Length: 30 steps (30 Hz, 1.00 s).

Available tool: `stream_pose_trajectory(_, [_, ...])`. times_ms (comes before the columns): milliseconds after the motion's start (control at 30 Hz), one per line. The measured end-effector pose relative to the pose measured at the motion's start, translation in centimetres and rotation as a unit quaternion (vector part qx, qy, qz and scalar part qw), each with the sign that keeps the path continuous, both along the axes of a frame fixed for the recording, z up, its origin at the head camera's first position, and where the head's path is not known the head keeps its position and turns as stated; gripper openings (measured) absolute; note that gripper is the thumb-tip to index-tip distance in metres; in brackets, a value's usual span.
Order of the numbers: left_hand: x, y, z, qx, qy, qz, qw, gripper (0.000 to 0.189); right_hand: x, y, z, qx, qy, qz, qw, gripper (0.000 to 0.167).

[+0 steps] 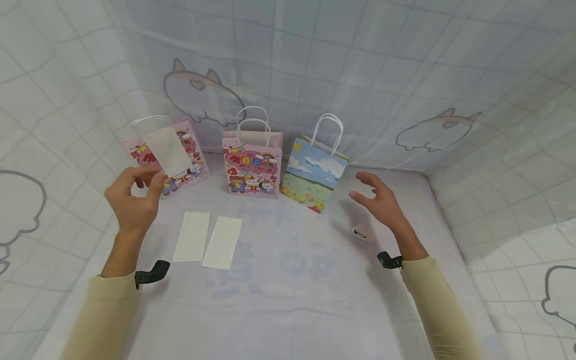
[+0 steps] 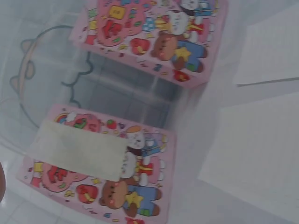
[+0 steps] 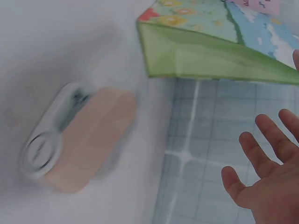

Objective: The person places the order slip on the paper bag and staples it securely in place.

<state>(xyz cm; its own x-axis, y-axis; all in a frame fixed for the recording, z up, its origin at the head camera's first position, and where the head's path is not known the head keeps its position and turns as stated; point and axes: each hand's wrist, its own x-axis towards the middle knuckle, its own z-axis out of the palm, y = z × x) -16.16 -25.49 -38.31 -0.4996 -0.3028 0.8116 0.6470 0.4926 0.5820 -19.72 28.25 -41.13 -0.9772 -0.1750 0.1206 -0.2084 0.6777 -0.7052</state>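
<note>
At the left, a pink cartoon paper bag (image 1: 198, 170) leans against the back wall. A cream paper slip (image 1: 167, 150) lies over its front. My left hand (image 1: 137, 200) hovers before this bag, thumb and index finger bent towards each other, with nothing visibly between them. Only a sliver of it shows in the left wrist view, apart from the slip. My right hand (image 1: 380, 202) is raised at the right with relaxed, spread fingers. Below it on the table lies a small pink and white device (image 3: 93, 140) resembling a mini stapler. It touches nothing.
A second pink cartoon bag (image 1: 252, 172) stands upright in the middle. Beside it, a blue-green landscape bag (image 1: 312, 172) tilts to the right. Two lined paper slips, a left slip (image 1: 192, 236) and a right slip (image 1: 222, 242), lie on the table. Patterned cloth walls (image 1: 360, 75) surround it.
</note>
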Motion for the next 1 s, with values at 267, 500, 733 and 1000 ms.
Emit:
stream_pose_trajectory(267, [-1.0, -0.2, -5.5, -0.178, -0.226, -0.099, 0.9526, 0.012, -2.2, -1.6, 0.4, -0.026, 0.009, -0.015, 0.9995, 0.071])
stream_pose_trajectory(500, [-1.9, 0.8, -6.8, -0.314, -0.414, -0.185, 0.8343, 0.034, -3.3, -2.6, 1.1, -0.039, 0.003, -0.018, 0.9991, 0.071])
stream_pose_trajectory(733, [-2.7, 2.4, -8.3, -0.44, -0.431, -0.175, 0.7683, 0.043, -4.0, -3.2, 1.4, -0.046, 0.006, -0.01, 0.9989, 0.073])
stream_pose_trajectory(1000, [-2.7, 3.2, -9.3, -0.474, -0.448, -0.161, 0.7408, 0.038, -4.3, -3.7, 1.1, -0.046, -0.016, -0.011, 0.9987, 0.067])
